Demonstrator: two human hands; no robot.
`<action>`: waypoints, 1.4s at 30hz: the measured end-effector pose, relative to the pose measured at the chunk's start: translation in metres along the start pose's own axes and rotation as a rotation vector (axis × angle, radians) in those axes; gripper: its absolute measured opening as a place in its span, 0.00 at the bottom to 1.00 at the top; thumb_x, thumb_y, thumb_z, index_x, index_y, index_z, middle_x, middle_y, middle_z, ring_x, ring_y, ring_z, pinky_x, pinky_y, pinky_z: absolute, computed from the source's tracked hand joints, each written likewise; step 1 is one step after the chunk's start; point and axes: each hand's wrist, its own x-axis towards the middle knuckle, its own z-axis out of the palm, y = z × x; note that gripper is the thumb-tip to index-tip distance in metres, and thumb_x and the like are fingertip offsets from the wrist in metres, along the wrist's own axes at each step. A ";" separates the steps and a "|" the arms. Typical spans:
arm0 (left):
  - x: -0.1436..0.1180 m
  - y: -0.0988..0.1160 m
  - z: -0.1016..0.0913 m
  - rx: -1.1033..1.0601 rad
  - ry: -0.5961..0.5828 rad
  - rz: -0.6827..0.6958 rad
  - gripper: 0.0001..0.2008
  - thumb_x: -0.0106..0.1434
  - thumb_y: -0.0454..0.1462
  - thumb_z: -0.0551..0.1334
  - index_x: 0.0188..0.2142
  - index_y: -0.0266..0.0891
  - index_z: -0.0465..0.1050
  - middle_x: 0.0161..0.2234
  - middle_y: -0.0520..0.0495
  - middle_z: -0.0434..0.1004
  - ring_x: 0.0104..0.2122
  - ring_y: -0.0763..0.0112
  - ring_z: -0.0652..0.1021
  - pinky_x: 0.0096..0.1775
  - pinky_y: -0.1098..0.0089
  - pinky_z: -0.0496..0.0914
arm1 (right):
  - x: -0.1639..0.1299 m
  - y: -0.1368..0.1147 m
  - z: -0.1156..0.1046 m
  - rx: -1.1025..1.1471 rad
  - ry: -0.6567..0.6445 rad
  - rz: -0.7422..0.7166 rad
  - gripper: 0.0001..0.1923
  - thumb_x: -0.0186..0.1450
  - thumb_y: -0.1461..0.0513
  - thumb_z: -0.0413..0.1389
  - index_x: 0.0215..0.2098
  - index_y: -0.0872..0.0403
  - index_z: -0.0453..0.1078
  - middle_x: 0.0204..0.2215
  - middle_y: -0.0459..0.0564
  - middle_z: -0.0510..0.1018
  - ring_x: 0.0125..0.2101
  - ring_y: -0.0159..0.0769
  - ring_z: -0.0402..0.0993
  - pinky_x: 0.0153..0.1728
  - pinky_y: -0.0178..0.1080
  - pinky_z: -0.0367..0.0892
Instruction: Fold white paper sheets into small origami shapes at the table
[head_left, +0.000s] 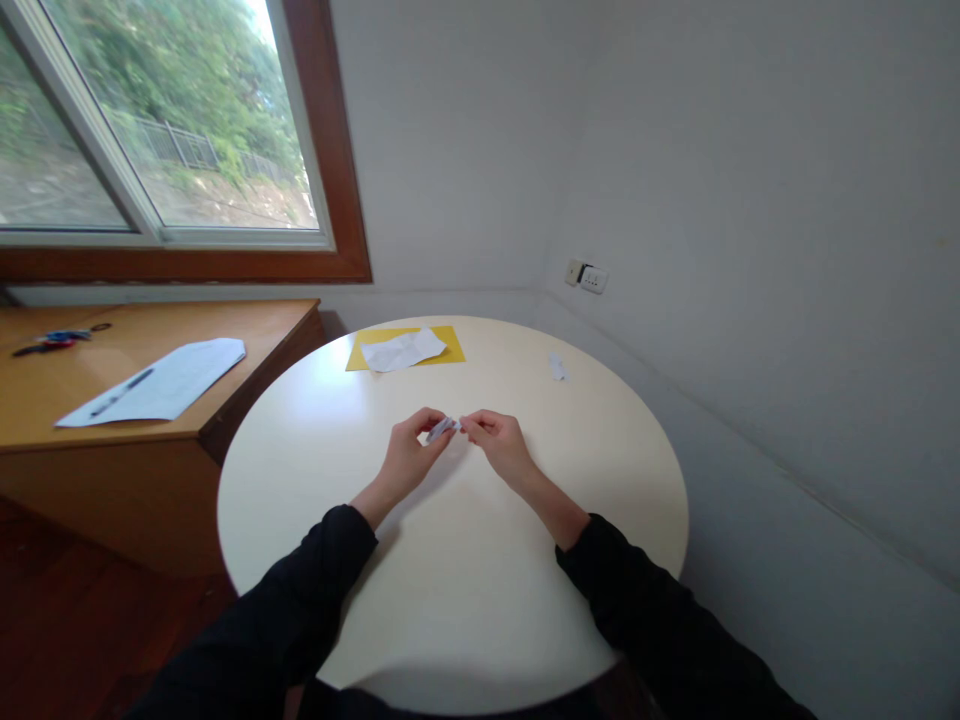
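Beside a window, at a round cream table (585,560), a person's left hand (409,455) and right hand (501,445) pinch opposite ends of a small folded paper strip (442,428) just above the tabletop, seemingly mid-fold, a step calling for careful fingertip creasing, with a yellow sheet (442,345) lying beyond.
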 end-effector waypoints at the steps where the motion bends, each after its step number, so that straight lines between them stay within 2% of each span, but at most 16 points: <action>1: 0.000 0.001 0.000 0.012 0.000 0.002 0.07 0.53 0.40 0.62 0.27 0.38 0.70 0.26 0.50 0.74 0.28 0.72 0.72 0.33 0.71 0.66 | 0.000 0.000 0.000 -0.003 0.000 -0.006 0.12 0.54 0.55 0.55 0.21 0.55 0.69 0.19 0.44 0.71 0.23 0.30 0.64 0.27 0.34 0.62; 10: 0.001 0.010 0.000 0.006 0.023 -0.038 0.06 0.51 0.39 0.62 0.26 0.38 0.69 0.25 0.50 0.74 0.27 0.71 0.72 0.33 0.71 0.65 | -0.001 0.001 0.000 0.009 0.003 -0.012 0.11 0.54 0.55 0.55 0.21 0.55 0.69 0.19 0.44 0.70 0.23 0.30 0.64 0.26 0.34 0.60; 26: 0.000 0.002 0.002 0.038 0.026 -0.013 0.06 0.52 0.39 0.61 0.26 0.37 0.67 0.24 0.51 0.72 0.27 0.73 0.71 0.31 0.72 0.66 | 0.000 0.003 0.001 -0.002 0.042 -0.023 0.11 0.55 0.57 0.54 0.22 0.56 0.70 0.21 0.46 0.72 0.24 0.30 0.65 0.28 0.34 0.61; 42: 0.000 0.004 0.002 0.084 0.014 -0.026 0.07 0.53 0.39 0.60 0.26 0.37 0.67 0.25 0.51 0.71 0.27 0.74 0.71 0.32 0.72 0.65 | -0.001 0.000 0.000 -0.023 0.027 -0.040 0.10 0.55 0.56 0.54 0.22 0.56 0.69 0.21 0.46 0.72 0.25 0.31 0.66 0.29 0.35 0.62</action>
